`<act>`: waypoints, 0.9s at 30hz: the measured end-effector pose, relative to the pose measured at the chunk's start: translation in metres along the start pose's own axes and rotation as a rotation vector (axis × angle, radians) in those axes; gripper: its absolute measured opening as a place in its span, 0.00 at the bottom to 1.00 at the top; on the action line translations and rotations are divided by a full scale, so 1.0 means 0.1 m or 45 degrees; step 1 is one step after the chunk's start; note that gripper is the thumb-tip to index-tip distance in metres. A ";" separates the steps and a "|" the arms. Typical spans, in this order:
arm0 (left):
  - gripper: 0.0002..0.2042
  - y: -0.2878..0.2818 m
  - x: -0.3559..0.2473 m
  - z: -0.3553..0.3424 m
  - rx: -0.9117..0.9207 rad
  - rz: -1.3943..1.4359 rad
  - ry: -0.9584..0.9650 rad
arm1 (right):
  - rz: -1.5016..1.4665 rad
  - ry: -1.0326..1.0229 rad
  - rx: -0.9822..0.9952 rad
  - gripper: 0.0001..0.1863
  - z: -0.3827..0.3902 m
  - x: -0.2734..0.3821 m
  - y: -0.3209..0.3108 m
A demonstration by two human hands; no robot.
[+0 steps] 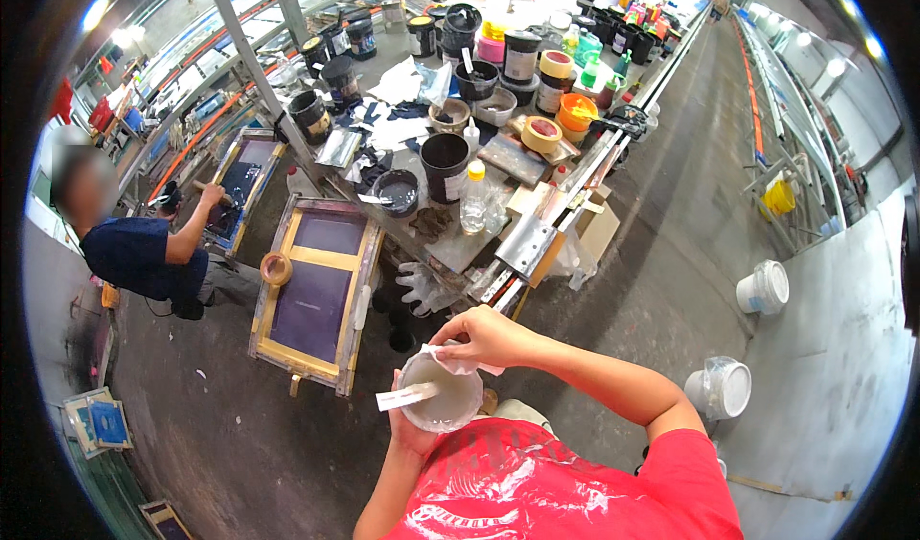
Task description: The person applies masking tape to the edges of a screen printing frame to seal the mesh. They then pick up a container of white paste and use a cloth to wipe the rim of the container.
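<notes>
My left hand (410,433) cups a round white tub (443,398) from below, held in front of my red shirt. A flat white stirring stick (407,396) lies across the tub's rim and pokes out to the left. My right hand (484,337) pinches a crumpled white rag (452,356) against the tub's upper rim. The tub's inside is smeared pale grey.
A long cluttered workbench (450,243) holds several black ink tubs, tape rolls and a clear bottle (473,200). A wooden screen-printing frame (316,291) leans against it. Another person in dark blue (144,252) works at a frame on the left. White buckets (763,287) stand on the floor at right.
</notes>
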State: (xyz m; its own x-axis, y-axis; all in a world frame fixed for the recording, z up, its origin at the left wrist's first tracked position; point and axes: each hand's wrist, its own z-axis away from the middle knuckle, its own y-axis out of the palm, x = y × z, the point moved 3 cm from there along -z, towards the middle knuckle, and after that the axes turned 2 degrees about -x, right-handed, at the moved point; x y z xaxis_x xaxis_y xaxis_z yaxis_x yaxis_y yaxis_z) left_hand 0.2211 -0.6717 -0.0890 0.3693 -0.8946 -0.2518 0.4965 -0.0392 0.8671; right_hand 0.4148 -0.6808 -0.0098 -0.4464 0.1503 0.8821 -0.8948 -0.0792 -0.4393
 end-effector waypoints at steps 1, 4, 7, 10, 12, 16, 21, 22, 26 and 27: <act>0.31 -0.02 -0.05 0.03 0.001 -0.028 0.027 | 0.006 -0.001 -0.008 0.18 -0.02 0.04 0.03; 0.29 -0.01 -0.26 0.13 0.012 -0.010 0.093 | 0.019 0.004 -0.044 0.23 -0.12 0.21 0.06; 0.27 -0.05 -0.51 0.22 -0.018 0.022 0.161 | 0.142 0.088 0.011 0.25 -0.29 0.37 0.14; 0.26 -0.07 -0.75 0.35 -0.059 0.100 0.184 | 0.013 0.062 0.061 0.25 -0.48 0.47 0.35; 0.25 -0.15 -0.85 0.46 -0.057 0.021 0.243 | -0.063 0.009 0.121 0.23 -0.59 0.54 0.55; 0.24 -0.34 -1.01 0.63 -0.059 0.113 0.198 | -0.069 -0.028 0.073 0.20 -0.72 0.78 0.82; 0.25 -0.34 -1.22 0.75 0.011 0.111 0.145 | -0.212 0.086 0.034 0.17 -0.74 0.89 0.99; 0.25 -0.25 -1.24 0.82 0.063 0.089 0.145 | -0.212 0.079 0.040 0.16 -0.76 0.87 1.01; 0.30 -0.21 -1.28 0.89 0.297 0.153 0.011 | -0.324 0.088 0.011 0.13 -0.74 0.77 1.17; 0.29 -0.30 -1.27 0.83 0.249 0.185 -0.036 | -0.442 0.172 0.014 0.13 -0.71 0.73 1.22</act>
State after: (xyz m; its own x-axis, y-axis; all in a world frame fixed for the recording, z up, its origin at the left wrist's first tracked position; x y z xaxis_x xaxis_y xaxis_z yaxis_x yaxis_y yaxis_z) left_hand 0.0945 -0.5941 -0.0476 0.4022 -0.9091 -0.1085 0.2769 0.0078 0.9609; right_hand 0.2729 -0.6091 -0.0113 -0.1133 0.2986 0.9476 -0.9933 -0.0113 -0.1152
